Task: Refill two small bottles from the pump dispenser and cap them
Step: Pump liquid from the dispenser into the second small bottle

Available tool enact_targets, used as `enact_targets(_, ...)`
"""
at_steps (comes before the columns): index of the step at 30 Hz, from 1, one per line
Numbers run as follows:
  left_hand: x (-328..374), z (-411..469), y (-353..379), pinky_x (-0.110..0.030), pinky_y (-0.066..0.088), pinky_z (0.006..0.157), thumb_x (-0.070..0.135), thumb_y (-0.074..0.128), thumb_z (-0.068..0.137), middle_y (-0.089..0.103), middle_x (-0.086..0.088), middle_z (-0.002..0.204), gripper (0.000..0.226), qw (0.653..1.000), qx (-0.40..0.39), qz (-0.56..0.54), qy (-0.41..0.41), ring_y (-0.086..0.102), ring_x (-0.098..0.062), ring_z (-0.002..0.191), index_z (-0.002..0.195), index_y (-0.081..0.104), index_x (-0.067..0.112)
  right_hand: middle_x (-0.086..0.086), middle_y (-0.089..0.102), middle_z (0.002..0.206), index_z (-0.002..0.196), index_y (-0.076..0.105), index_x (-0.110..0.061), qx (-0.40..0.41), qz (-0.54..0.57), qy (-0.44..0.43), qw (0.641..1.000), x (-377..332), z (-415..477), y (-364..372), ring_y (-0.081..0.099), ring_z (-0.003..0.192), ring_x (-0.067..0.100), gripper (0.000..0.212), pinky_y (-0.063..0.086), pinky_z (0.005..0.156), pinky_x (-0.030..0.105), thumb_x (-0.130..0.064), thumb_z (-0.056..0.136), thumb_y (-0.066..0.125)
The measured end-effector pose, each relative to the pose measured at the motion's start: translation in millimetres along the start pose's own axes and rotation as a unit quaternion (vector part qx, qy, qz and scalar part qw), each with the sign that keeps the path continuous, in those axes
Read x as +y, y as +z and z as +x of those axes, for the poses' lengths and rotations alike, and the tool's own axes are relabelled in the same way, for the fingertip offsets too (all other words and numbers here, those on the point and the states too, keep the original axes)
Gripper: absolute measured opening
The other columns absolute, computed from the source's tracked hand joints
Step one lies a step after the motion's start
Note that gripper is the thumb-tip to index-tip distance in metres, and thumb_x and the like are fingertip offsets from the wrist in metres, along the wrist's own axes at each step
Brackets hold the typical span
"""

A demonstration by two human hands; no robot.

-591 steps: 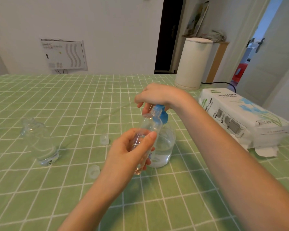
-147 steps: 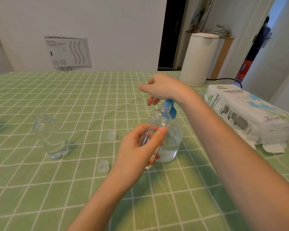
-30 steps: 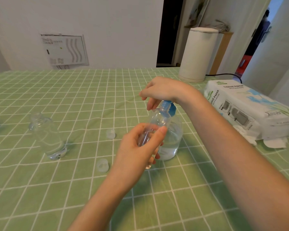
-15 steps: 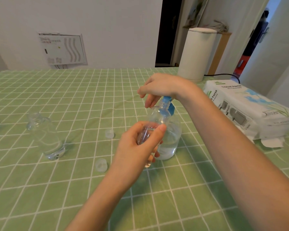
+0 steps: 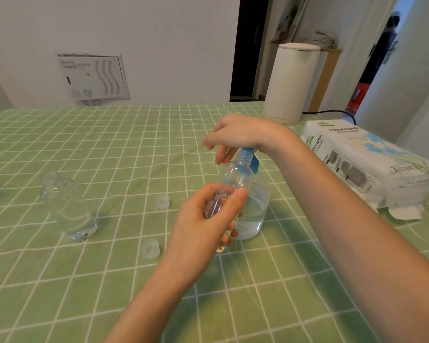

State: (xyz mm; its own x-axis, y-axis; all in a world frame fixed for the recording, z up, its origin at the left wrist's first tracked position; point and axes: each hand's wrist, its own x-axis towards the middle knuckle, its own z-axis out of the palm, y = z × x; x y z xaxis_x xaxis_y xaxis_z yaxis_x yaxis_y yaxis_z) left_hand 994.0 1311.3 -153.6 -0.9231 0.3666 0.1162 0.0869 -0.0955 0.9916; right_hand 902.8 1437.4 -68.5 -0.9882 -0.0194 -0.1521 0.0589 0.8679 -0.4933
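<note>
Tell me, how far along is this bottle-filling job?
Nothing looks finished yet. In hand: the left hand holds a small bottle with its mouth at the blue pump, and the right hand rests on the pump's top. Left to do: the other bottle stands open, its fill too clear to judge, and both caps lie loose, so all capping remains.

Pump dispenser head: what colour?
Blue. The pump head shows in the head view, partly under the right hand, behind the small bottle held by the left hand.
</note>
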Motion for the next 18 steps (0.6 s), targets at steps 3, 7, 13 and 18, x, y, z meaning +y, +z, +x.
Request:
enact_targets(3,2.2,0.3,0.5,-0.017,0.044,0.044,0.053,0.061,0.063,0.065,0.003,0.065,0.042,1.000,0.001,-0.002,0.003,0.056,-0.008,0.050,0.089,0.067,0.021,0.005,0.074,0.089,0.110,0.063,-0.008,0.017,-0.029,-0.016,0.999,-5.5,0.3,-4.7,0.069,0.097,0.025,0.033,0.050,0.074,0.029,-0.033,0.093,0.050)
enact_targets(7,3.3,0.4,0.1,-0.018,0.045,0.045,0.051,0.060,0.065,0.065,0.004,0.065,0.039,1.000,0.003,0.001,0.004,0.056,-0.008,0.051,0.089,0.067,0.021,0.003,0.074,0.089,0.109,0.064,-0.010,0.001,-0.049,-0.018,0.999,-7.7,0.0,-4.6,0.068,0.099,0.025,0.033,0.047,0.071,0.028,-0.034,0.092,0.051)
enact_targets(13,2.5,-0.5,1.0,-0.017,0.044,0.044,0.052,0.061,0.064,0.065,0.004,0.065,0.039,1.000,0.000,0.002,0.001,0.056,-0.007,0.050,0.088,0.067,0.022,0.000,0.073,0.084,0.103,0.066,-0.012,-0.011,-0.020,-0.010,1.000,-3.0,-1.4,-3.6,0.068,0.099,0.022,0.031,0.048,0.086,0.031,-0.036,0.092,0.050)
enact_targets(18,0.4,-2.2,1.1,-0.015,0.043,0.043,0.052,0.061,0.062,0.063,0.004,0.062,0.040,1.000,-0.002,-0.004,-0.010,0.055,-0.007,0.048,0.087,0.066,0.020,0.003,0.073,0.087,0.100,0.067,-0.011,-0.021,-0.016,0.002,1.000,2.0,-0.7,4.3,0.067,0.102,0.028,0.029,0.047,0.092,0.035,-0.035,0.092,0.051)
